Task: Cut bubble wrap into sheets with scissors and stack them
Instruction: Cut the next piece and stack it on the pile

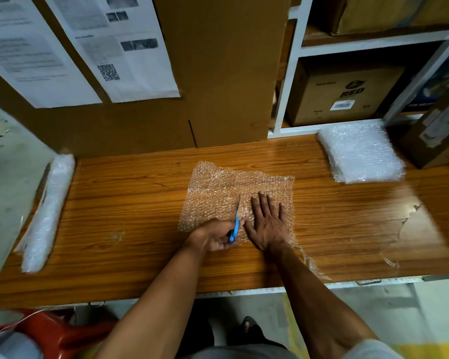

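While the left hand [218, 238] grips blue scissors [235, 224], the right hand [268, 224] presses flat, fingers spread, on bubble wrap [218, 187]. Both lie on a wooden table [130, 203] below cardboard [218, 73] and shelving [290, 73].

Blue-handled scissors [234, 229], clear bubble wrap [218, 193], brown wood-grain table [114, 203].

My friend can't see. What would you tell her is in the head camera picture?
A person's left hand cuts a bubble wrap piece with blue scissors on a wooden table, while the right hand presses it flat. A stack of cut sheets sits at the far right, and a bubble wrap roll lies at the left edge.
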